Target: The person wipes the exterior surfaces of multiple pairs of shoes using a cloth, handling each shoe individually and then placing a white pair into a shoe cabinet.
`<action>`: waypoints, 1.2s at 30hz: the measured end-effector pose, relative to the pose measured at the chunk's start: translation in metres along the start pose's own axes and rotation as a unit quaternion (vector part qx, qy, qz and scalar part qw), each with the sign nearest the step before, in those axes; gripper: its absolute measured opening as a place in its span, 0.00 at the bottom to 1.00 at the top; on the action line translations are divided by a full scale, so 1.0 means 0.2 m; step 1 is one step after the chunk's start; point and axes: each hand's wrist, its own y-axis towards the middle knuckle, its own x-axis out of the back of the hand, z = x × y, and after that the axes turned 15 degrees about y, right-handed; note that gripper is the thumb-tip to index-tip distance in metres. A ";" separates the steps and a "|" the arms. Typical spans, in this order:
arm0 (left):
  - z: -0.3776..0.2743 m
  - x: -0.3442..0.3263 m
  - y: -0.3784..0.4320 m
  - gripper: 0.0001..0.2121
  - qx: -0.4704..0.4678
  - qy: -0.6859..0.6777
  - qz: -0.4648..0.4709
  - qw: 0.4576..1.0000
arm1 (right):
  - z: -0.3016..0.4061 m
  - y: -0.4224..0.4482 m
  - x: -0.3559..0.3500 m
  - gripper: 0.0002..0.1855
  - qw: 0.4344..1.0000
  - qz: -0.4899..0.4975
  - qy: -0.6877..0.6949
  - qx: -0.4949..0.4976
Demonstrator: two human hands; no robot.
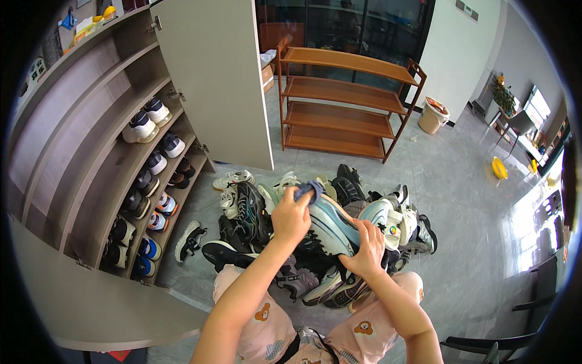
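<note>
My right hand [368, 250] grips the near end of a light blue and white sneaker [329, 225], held above a heap of shoes. Bunched in the fingers of my left hand [293, 214] is a dark blue cloth [309, 191], close to the sneaker's far end. Under and around both hands lie many shoes on the floor, among them a black sneaker with coloured lines [250, 211], a grey-purple sandal [298, 282] and a white sandal [392, 234]. A black and white shoe [188, 241] lies apart at the left.
At the left stands a shoe cabinet [163, 82] with its doors open and several pairs on its lower shelves. A brown wooden rack [336, 91] stands beyond the heap, with a waste bin [433, 116] to its right. Black chair parts [491, 341] show at the lower right.
</note>
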 end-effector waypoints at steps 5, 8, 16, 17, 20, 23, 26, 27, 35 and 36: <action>-0.15 0.02 -0.10 0.15 -0.153 -0.065 0.083 0.983 | -0.02 -0.01 -0.03 0.40 0.999 0.018 -0.005 0.050; -0.16 0.02 -0.08 0.15 -0.126 -0.065 0.107 0.984 | -0.02 0.00 -0.04 0.40 0.998 -0.008 -0.012 0.056; 0.16 -0.04 0.04 0.14 0.125 0.049 0.048 0.990 | -0.02 0.02 0.03 0.42 0.998 -0.049 -0.026 0.013; 0.15 -0.04 0.03 0.14 0.125 0.050 0.047 0.990 | -0.02 0.03 0.03 0.43 0.998 -0.048 -0.024 0.012; 0.00 -0.03 -0.03 0.14 0.050 -0.030 0.003 0.998 | -0.02 0.03 0.03 0.43 0.998 -0.047 -0.037 0.009; -0.21 0.04 -0.12 0.16 -0.077 -0.052 0.070 0.993 | -0.04 0.03 0.01 0.43 0.999 -0.041 -0.023 0.013; -0.34 0.06 -0.19 0.12 -0.171 -0.071 0.093 0.978 | -0.06 0.04 -0.02 0.39 0.995 -0.054 -0.057 0.068; -0.35 0.08 -0.19 0.10 -0.189 -0.078 0.103 0.974 | -0.06 0.03 -0.02 0.39 0.993 -0.056 -0.062 0.077; 0.06 -0.02 0.04 0.14 0.076 0.040 -0.005 0.996 | -0.01 0.04 0.04 0.44 0.996 -0.064 -0.051 0.034; 0.06 -0.02 0.04 0.13 0.080 0.025 0.000 0.996 | -0.01 0.04 0.04 0.44 0.996 -0.065 -0.048 0.034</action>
